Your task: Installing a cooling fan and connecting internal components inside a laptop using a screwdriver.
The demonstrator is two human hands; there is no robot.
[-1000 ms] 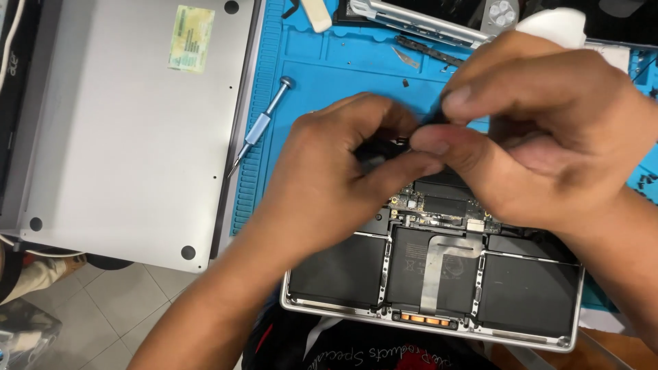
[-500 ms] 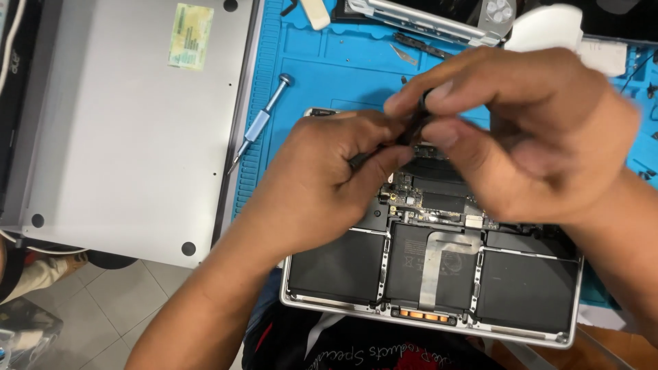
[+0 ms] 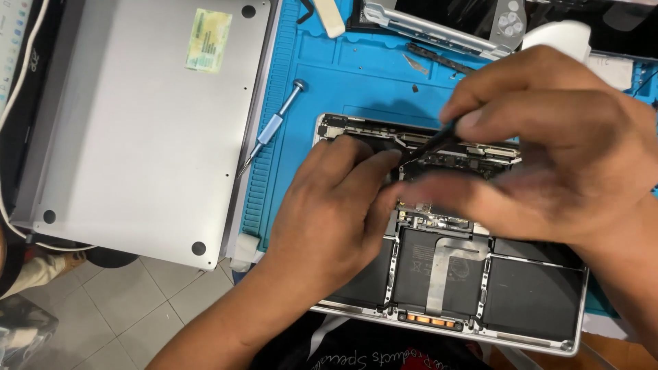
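The right hand point(image 3: 548, 144) is raised off the board since the earlier frame, black pointed tool point(image 3: 428, 145) pinched; left hand point(image 3: 336, 205), fingers curled and pressed flat, is best kept steady on the opened laptop point(image 3: 439, 301).

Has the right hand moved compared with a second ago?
Yes. The right hand has lifted up and right, away from the open laptop's board, holding a thin black tool.

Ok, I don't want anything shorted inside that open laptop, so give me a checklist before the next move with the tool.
1. Right hand pinches the thin black tool firmly: ok.
2. Tool tip placed on the right spot of the board: cannot tell, blurred.
3. Left hand braced on the open laptop: ok.
4. Screwdriver lying clear on the blue mat: ok.
5. Removed bottom cover set aside: ok.
6. Battery disconnected: cannot tell.
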